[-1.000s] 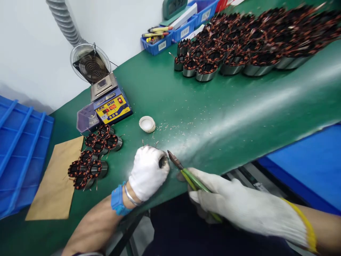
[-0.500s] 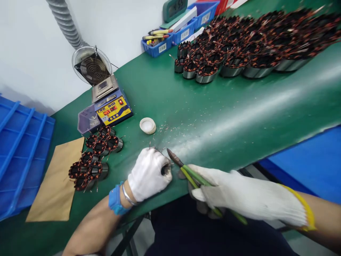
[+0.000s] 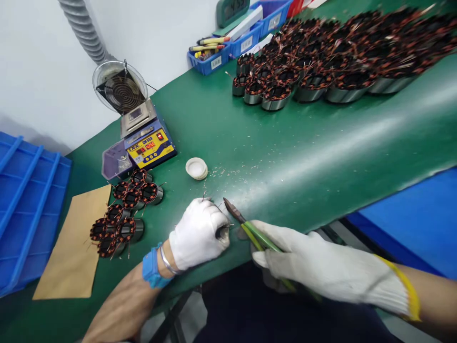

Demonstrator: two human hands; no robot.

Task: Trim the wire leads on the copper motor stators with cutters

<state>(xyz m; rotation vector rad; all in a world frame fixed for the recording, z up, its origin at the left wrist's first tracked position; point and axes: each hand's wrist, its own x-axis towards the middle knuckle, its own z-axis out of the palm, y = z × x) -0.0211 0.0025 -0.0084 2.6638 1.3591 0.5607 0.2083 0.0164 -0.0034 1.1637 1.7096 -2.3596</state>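
Observation:
My left hand [image 3: 200, 236], in a white glove, is closed around a wound motor stator near the table's front edge. The glove hides most of the stator; only thin wire ends stick out past the fingers. In my right hand [image 3: 282, 250], also gloved, are green-handled wire cutters [image 3: 233, 209]. Their dark jaws point up and left, a little to the right of the left fist and apart from it. Closest to the left hand is a small round white dish [image 3: 196, 168], with wire clippings scattered beside it.
Several wound stators [image 3: 128, 228] stand at left by brown cardboard [image 3: 73, 247]. Behind them is a yellow-and-blue solder pot [image 3: 152, 147] under a round fume hood [image 3: 121, 88]. Many more stators [image 3: 310, 88] fill the back right. Blue bins [image 3: 210, 63] line the wall; a blue crate [image 3: 32, 209] leans left.
The view has shifted slightly. Wire ends stand out more clearly from my left fist. The cutters stay close beside it, their handles tilted a little differently.

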